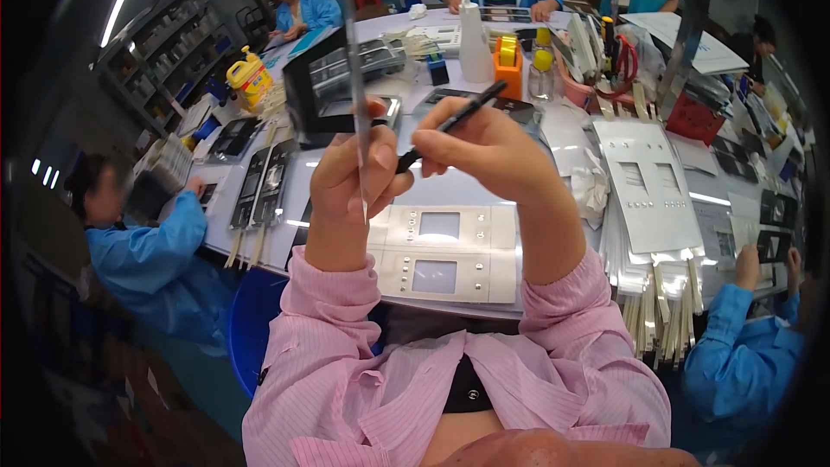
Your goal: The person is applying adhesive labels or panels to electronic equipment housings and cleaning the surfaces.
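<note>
At the frame's centre, the right hand point(488, 147) has its fingers closed on a black pen point(474, 105); the fingers of the left hand point(347, 171) are curled, around what I cannot tell. The cream panel point(450, 250) lies flat below; what is done or left on it, I cannot judge. It lies near the lower edge of the white table point(469, 191), with bare surface above and stacked panels point(642, 197) at right.

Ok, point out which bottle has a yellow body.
The handled jug, well to the left of the other bottles. Its body is yellow, whereas the tall bottle is white and the clear bottle is yellow only at its cap.
</note>
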Action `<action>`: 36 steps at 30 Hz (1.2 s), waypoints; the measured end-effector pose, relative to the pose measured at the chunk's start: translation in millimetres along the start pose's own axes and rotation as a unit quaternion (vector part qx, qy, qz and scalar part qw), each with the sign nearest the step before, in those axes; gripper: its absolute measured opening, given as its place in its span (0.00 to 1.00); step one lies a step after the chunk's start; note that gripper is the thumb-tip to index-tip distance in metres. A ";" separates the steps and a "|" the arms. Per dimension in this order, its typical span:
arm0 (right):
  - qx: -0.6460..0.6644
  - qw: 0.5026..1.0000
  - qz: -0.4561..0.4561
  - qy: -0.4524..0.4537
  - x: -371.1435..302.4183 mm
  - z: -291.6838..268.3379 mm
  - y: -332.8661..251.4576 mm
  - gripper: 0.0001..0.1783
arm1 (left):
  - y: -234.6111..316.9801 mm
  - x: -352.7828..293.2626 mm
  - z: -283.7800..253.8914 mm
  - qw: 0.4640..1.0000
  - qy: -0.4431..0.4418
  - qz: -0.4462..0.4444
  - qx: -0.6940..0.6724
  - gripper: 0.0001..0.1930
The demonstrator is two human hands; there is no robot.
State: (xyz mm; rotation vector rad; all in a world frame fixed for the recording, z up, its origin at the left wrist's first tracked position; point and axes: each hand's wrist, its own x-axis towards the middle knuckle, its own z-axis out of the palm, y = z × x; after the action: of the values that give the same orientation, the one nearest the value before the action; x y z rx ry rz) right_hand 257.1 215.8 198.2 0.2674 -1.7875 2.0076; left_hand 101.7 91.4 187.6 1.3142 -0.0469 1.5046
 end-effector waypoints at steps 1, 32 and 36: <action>0.033 0.999 -0.003 0.009 1.2 6.6 5.5 0.09 | 1.3 -5.7 7.4 0.997 0.058 0.019 0.039 0.19; -0.680 0.557 0.084 0.469 25.4 -362.5 -33.8 0.23 | 51.0 -167.8 -34.5 0.804 0.495 0.038 0.326 0.14; -0.694 0.581 0.064 0.420 41.2 -411.7 -23.3 0.22 | 43.4 -176.0 -18.2 0.726 0.572 -0.024 0.381 0.14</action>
State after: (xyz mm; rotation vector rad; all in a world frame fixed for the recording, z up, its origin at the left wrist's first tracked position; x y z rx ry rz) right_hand 289.3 628.4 175.8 -1.1070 -1.9900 0.0691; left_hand 24.0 -32.0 78.4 0.6839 1.5290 2.1442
